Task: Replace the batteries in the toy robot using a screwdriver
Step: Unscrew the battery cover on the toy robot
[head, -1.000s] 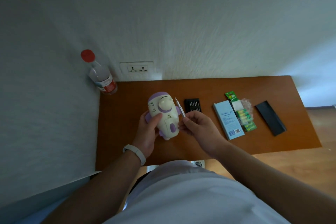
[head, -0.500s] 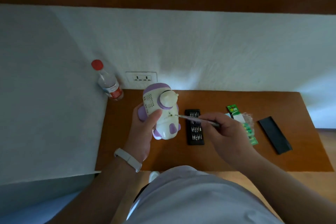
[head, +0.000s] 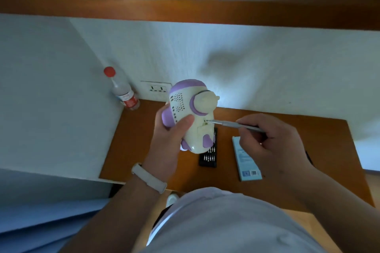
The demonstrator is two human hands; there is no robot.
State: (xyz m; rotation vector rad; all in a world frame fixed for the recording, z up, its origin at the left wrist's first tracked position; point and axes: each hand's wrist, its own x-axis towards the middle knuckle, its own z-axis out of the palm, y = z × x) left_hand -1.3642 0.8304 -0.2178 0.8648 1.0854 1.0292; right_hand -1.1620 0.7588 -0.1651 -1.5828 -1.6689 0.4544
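Over a brown wooden table, a cream-and-purple plastic toy robot is held up, a tool tip at its back.
The left hand grips the robot round its side, thumb across the speaker holes; the right hand is curled in a pinch beside it. Below lie a pale blue flat box and a black tray of bits — a clear red-capped plastic bottle stands in the far left corner. The slim silver metal screwdriver sits in the right hand's pinch, tip touching a small hole above the rectangular cover.
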